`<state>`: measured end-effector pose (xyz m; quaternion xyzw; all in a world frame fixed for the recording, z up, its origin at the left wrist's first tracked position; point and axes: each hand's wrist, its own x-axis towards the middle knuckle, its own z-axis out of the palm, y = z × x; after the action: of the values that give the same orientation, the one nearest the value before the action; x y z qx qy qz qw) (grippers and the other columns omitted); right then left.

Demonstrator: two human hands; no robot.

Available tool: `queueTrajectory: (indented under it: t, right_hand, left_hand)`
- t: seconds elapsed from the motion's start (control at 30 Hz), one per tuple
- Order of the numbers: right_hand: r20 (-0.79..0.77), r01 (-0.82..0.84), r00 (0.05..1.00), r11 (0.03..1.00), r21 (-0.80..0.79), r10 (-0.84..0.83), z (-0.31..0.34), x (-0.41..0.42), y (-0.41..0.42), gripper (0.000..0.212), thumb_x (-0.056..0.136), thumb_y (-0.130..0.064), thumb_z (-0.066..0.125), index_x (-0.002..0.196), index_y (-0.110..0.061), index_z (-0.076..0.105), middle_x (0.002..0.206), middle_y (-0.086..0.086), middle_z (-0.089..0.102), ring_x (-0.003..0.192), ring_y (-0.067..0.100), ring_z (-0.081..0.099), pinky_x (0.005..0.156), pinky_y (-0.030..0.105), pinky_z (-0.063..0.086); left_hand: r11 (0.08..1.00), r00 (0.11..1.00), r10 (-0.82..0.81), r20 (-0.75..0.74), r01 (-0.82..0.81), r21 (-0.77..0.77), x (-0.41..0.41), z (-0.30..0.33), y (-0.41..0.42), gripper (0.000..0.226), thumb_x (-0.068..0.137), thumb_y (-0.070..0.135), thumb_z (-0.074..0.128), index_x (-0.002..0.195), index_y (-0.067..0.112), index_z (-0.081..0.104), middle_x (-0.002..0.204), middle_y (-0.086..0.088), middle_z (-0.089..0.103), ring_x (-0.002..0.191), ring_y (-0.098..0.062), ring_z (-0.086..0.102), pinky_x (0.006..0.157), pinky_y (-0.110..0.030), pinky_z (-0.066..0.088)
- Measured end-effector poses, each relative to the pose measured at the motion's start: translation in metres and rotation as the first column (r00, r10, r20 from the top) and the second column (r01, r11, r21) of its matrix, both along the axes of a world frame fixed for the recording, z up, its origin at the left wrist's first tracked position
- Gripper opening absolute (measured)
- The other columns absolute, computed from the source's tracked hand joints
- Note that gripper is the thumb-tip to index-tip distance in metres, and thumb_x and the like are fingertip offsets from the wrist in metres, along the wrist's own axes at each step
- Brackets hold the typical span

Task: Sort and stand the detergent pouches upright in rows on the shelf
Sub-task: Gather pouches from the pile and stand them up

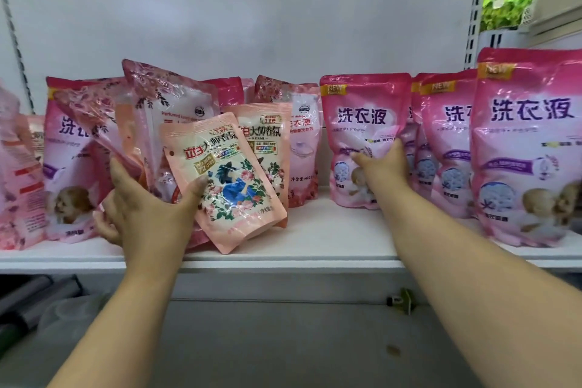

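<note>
Left hand: your left hand [148, 208] grips a bunch of pouches at the left half of the shelf, thumb pressed on the front of the peach floral pouch [225, 181], fingers curled behind the others.
Peach floral pouch: tilted, top leaning left, its bottom corner resting near the front edge of the white shelf [330, 239].
Behind it: a second peach pouch [267, 142] stands just behind, and a clear rose-print pouch [167, 110] leans over your fingers.
Right hand: your right hand [382, 164] holds the upright pink pouch [365, 135] at mid-shelf, thumb across its front and fingers wrapped round its right edge.
Pink pouch: standing on the shelf, apart from the leaning cluster, just beside the pink row to its right.
Right row: a large pink pouch [532, 148] stands at the front right, with another pink pouch [447, 142] behind it.
Far left: a pink pouch with a puppy picture [67, 173] stands behind your left hand.
</note>
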<state>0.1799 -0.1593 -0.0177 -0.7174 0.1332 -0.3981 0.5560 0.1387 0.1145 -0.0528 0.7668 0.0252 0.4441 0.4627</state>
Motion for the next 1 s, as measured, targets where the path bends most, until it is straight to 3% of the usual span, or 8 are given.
queueTrajectory:
  t: [0.2, 0.27, 0.33, 0.43, 0.7, 0.8, 0.9, 1.0]
  right_hand:
    - [0.037, -0.056, 0.998, 0.995, -0.086, 0.060, -0.002, -0.008, 0.010, 0.052, 0.082, -0.019, 0.068, 0.126, -0.009, 0.040, 0.107, -0.001, 0.050, 0.097, 0.015, 0.048, 0.076, 0.021, 0.035]
    - [0.020, -0.032, 0.999, 0.996, -0.078, 0.034, -0.003, -0.004, 0.011, 0.060, 0.084, -0.021, 0.066, 0.134, -0.009, 0.034, 0.115, 0.000, 0.046, 0.109, 0.018, 0.047, 0.083, 0.023, 0.036]
    - [-0.017, 0.020, 1.000, 0.999, -0.037, -0.021, -0.004, 0.003, 0.007, 0.074, 0.084, -0.025, 0.066, 0.143, -0.014, 0.022, 0.140, 0.007, 0.038, 0.129, 0.027, 0.037, 0.101, 0.037, 0.034]
    - [-0.123, 0.104, 0.986, 0.993, -0.050, -0.110, -0.002, 0.013, -0.010, 0.077, 0.084, -0.030, 0.065, 0.145, -0.018, 0.019, 0.146, 0.015, 0.030, 0.133, 0.034, 0.032, 0.107, 0.045, 0.031]
    - [-0.099, 0.042, 0.994, 0.992, -0.115, -0.054, -0.003, 0.044, -0.031, 0.046, 0.084, -0.025, 0.065, 0.119, -0.005, 0.042, 0.119, 0.016, 0.055, 0.109, 0.033, 0.055, 0.087, 0.035, 0.045]
    - [-0.006, 0.103, 0.994, 0.957, -0.271, -0.109, 0.000, 0.051, -0.026, 0.036, 0.083, -0.026, 0.067, 0.106, -0.007, 0.047, 0.106, 0.015, 0.055, 0.098, 0.027, 0.056, 0.070, 0.025, 0.037]
    - [0.055, 0.127, 0.992, 0.938, -0.322, -0.116, 0.005, 0.057, -0.029, 0.047, 0.081, -0.031, 0.068, 0.114, -0.004, 0.047, 0.117, 0.019, 0.054, 0.105, 0.031, 0.054, 0.080, 0.030, 0.042]
    - [-0.138, 0.027, 0.989, 0.985, -0.170, -0.051, 0.005, 0.060, -0.031, 0.086, 0.073, -0.043, 0.072, 0.138, -0.009, 0.027, 0.140, 0.016, 0.037, 0.127, 0.035, 0.039, 0.103, 0.046, 0.036]
  left_hand:
    - [1.000, 0.999, 0.000, -0.038, -0.001, -0.021, -0.002, 0.002, -0.001, 0.106, 0.072, 0.049, 0.068, 0.148, 0.013, 0.003, 0.152, -0.017, 0.021, 0.142, -0.026, 0.009, 0.113, -0.044, -0.007]
    - [1.000, 0.999, -0.001, -0.035, 0.000, -0.025, -0.001, 0.003, 0.000, 0.106, 0.072, 0.049, 0.068, 0.148, 0.013, 0.004, 0.151, -0.018, 0.022, 0.142, -0.026, 0.009, 0.113, -0.043, -0.007]
    - [1.000, 0.999, -0.005, -0.033, 0.005, -0.025, -0.002, 0.002, 0.001, 0.105, 0.073, 0.049, 0.068, 0.148, 0.013, 0.004, 0.151, -0.017, 0.022, 0.143, -0.025, 0.009, 0.113, -0.042, -0.007]
    - [1.000, 0.999, -0.009, -0.032, 0.008, -0.024, -0.002, 0.001, 0.001, 0.105, 0.073, 0.049, 0.068, 0.148, 0.013, 0.004, 0.152, -0.016, 0.021, 0.143, -0.024, 0.008, 0.113, -0.042, -0.008]
    - [1.000, 0.999, 0.021, -0.036, -0.021, -0.001, -0.001, 0.002, 0.000, 0.106, 0.072, 0.053, 0.065, 0.148, 0.014, 0.002, 0.153, -0.013, 0.020, 0.143, -0.023, 0.008, 0.113, -0.038, -0.009]
    - [1.000, 0.999, 0.026, -0.042, -0.025, 0.004, 0.000, 0.002, 0.001, 0.107, 0.071, 0.054, 0.064, 0.148, 0.015, 0.002, 0.153, -0.013, 0.020, 0.143, -0.023, 0.007, 0.113, -0.037, -0.010]
    - [1.000, 0.999, 0.019, -0.044, -0.019, 0.006, 0.001, 0.001, 0.001, 0.108, 0.070, 0.055, 0.064, 0.148, 0.016, 0.002, 0.153, -0.012, 0.020, 0.143, -0.022, 0.006, 0.113, -0.038, -0.010]
    - [1.000, 1.000, 0.010, -0.029, -0.010, -0.003, 0.000, 0.001, 0.000, 0.108, 0.069, 0.054, 0.066, 0.148, 0.017, 0.002, 0.153, -0.013, 0.020, 0.143, -0.022, 0.006, 0.114, -0.040, -0.007]
